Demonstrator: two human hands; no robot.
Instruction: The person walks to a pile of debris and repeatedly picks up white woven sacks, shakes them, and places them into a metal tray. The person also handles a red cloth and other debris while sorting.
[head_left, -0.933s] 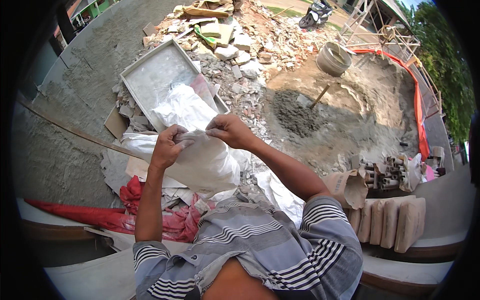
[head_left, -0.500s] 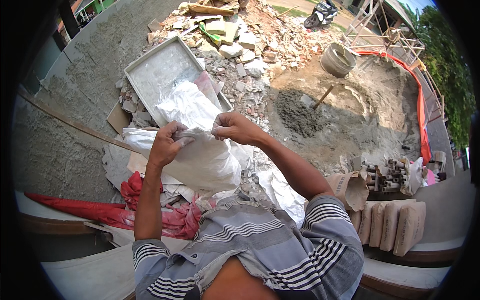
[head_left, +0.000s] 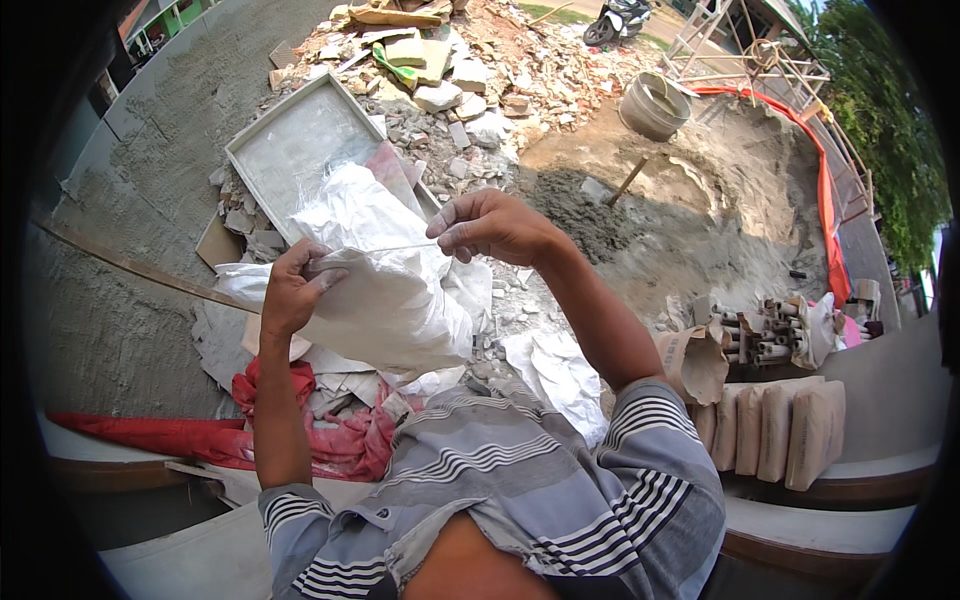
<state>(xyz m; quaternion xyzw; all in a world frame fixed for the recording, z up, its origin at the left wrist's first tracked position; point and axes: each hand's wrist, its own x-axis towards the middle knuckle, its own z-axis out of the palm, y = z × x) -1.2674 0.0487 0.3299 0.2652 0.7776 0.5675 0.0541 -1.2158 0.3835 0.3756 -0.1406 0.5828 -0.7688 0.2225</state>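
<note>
A white woven sack (head_left: 400, 318) hangs in front of me, its upper edge bunched up. My left hand (head_left: 290, 292) is closed on that edge, thumb over the cloth. To the right, my right hand (head_left: 497, 228) pinches the end of a thin white thread (head_left: 408, 246) between thumb and fingers. The thread runs taut from the sack's edge to my fingertips. Just beyond lies more white sacking (head_left: 350, 205), partly over a shallow grey tray (head_left: 300, 130).
Rubble (head_left: 440, 80) is heaped at the far side. Wet mortar with a wooden handle (head_left: 628, 182) and a bucket (head_left: 655, 107) stand to the right. Nearer are paper bags (head_left: 790, 430), pipe pieces (head_left: 775, 335) and a red cloth (head_left: 340, 440). A long stick (head_left: 140, 262) slants in from the left.
My right hand has drawn away from the sack's edge, up and to the right, and a thread now stretches from it. My left hand keeps its grip on the sack.
</note>
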